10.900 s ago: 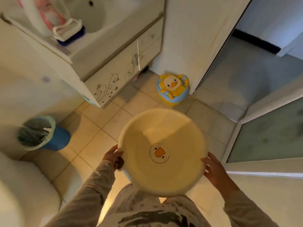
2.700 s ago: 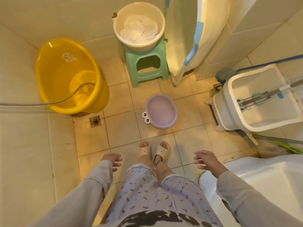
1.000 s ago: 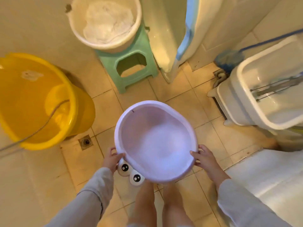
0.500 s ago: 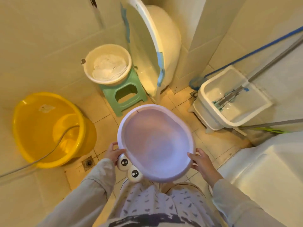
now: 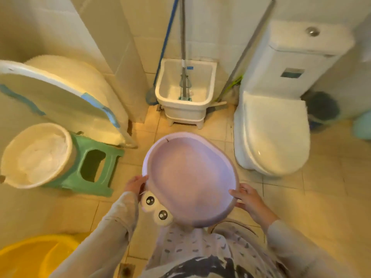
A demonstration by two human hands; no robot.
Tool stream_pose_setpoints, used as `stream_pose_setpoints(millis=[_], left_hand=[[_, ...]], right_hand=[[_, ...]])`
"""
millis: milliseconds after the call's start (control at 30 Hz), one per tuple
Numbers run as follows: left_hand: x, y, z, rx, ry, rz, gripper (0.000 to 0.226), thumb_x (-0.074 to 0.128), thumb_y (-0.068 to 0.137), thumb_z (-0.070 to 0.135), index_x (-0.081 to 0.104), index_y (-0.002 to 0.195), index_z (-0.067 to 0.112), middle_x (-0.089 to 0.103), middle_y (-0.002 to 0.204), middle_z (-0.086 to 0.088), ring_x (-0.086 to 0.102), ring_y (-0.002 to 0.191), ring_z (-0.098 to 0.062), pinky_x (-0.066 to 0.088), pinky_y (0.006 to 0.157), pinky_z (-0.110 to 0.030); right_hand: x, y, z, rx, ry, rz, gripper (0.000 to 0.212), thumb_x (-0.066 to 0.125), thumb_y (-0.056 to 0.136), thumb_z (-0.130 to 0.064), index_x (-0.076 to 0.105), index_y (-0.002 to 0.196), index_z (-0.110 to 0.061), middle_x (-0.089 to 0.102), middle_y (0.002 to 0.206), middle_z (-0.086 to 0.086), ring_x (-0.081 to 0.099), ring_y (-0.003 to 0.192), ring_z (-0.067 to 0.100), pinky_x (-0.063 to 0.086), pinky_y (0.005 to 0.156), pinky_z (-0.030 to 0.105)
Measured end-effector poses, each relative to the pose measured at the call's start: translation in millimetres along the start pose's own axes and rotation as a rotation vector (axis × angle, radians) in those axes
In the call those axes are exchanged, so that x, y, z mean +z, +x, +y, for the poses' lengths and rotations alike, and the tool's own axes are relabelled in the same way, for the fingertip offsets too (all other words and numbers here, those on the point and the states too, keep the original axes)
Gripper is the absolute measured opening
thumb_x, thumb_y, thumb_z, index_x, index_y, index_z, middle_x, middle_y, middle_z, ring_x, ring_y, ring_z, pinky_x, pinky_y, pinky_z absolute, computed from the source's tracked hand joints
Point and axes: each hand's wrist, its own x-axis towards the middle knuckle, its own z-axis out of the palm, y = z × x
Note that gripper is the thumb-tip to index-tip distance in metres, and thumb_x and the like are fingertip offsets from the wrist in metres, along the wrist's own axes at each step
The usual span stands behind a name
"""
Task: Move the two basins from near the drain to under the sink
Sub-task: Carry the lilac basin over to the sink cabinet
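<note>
L hand (image 5: 135,183) & R hand (image 5: 247,199) each clamp opposite rims of the basin (image 5: 190,181), held level at waist ht for carrying, above floor, w/ toilet (image 5: 271,133) ahead.

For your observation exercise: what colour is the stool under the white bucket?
Green: the stool beside the white bucket, seen clearly in the head view.
</note>
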Motion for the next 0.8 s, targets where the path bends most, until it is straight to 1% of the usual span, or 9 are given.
stream_pose_setpoints(millis=[133,267,333,433,467,533,633,733,800], left_hand=[[42,2,2,0.032,0.223,-0.164,0.018,0.065,0.079,0.008,0.052,0.068,0.013,0.052,0.065,-0.011,0.047,0.058,-0.021,0.043,0.059,-0.031],[106,-22,0,0.112,0.399,-0.299,0.019,0.066,0.078,0.002,0.051,0.069,0.009,0.051,0.065,-0.011,0.046,0.057,-0.019,0.042,0.052,-0.028],[139,-38,-5,0.152,0.458,-0.347,0.022,0.065,0.079,-0.001,0.05,0.067,0.01,0.053,0.057,-0.009,0.048,0.051,-0.019,0.044,0.044,-0.023],[187,-64,-17,0.167,0.537,-0.436,0.027,0.061,0.079,-0.007,0.048,0.061,0.009,0.053,0.029,0.004,0.05,0.026,-0.007,0.038,0.031,-0.011],[202,-74,-21,0.169,0.568,-0.462,0.027,0.06,0.079,-0.007,0.049,0.06,0.008,0.052,0.027,0.004,0.049,0.024,-0.005,0.038,0.03,-0.01],[233,-96,-32,0.168,0.658,-0.508,0.023,0.061,0.079,-0.004,0.05,0.063,0.009,0.056,0.038,-0.002,0.055,0.036,-0.012,0.043,0.038,-0.017],[279,-125,-55,0.171,0.776,-0.563,0.02,0.066,0.076,0.0,0.051,0.069,0.01,0.054,0.064,-0.011,0.05,0.057,-0.022,0.045,0.054,-0.029],[330,-154,-88,0.194,0.872,-0.614,0.022,0.069,0.075,0.001,0.05,0.069,0.011,0.054,0.069,-0.012,0.051,0.063,-0.024,0.05,0.072,-0.037],[362,-174,-113,0.212,0.934,-0.626,0.023,0.07,0.074,0.001,0.049,0.069,0.011,0.054,0.069,-0.012,0.052,0.064,-0.024,0.049,0.082,-0.042]], right_hand=[[-29,-41,62,0.049,0.194,0.152,0.036,0.071,0.078,-0.01,0.059,0.111,-0.003,0.067,0.106,0.013,0.065,0.095,0.028,0.056,0.064,0.032],[-61,-79,110,0.058,0.399,0.262,0.034,0.07,0.077,-0.007,0.059,0.109,-0.002,0.066,0.107,0.018,0.064,0.092,0.031,0.055,0.059,0.034],[-77,-93,129,0.053,0.482,0.309,0.029,0.068,0.078,-0.007,0.062,0.107,-0.006,0.066,0.106,0.016,0.063,0.093,0.031,0.056,0.058,0.034],[-99,-112,158,0.059,0.626,0.409,0.023,0.066,0.08,-0.003,0.063,0.103,-0.006,0.066,0.096,0.013,0.063,0.085,0.028,0.055,0.058,0.032],[-108,-118,167,0.062,0.681,0.442,0.023,0.065,0.081,-0.001,0.063,0.103,-0.005,0.065,0.093,0.012,0.061,0.081,0.027,0.054,0.06,0.032],[-126,-129,186,0.07,0.775,0.492,0.023,0.063,0.081,0.002,0.06,0.104,-0.004,0.061,0.09,0.013,0.055,0.08,0.029,0.049,0.064,0.035],[-155,-144,217,0.073,0.874,0.552,0.023,0.06,0.083,0.005,0.059,0.104,-0.002,0.057,0.087,0.014,0.052,0.078,0.027,0.046,0.065,0.034],[-193,-159,247,0.04,0.955,0.587,0.024,0.058,0.085,0.003,0.06,0.108,-0.002,0.061,0.093,0.015,0.058,0.081,0.024,0.049,0.069,0.031],[-221,-170,268,0.026,0.99,0.581,0.018,0.058,0.086,0.001,0.063,0.102,-0.004,0.064,0.094,0.013,0.062,0.084,0.022,0.051,0.07,0.03]])
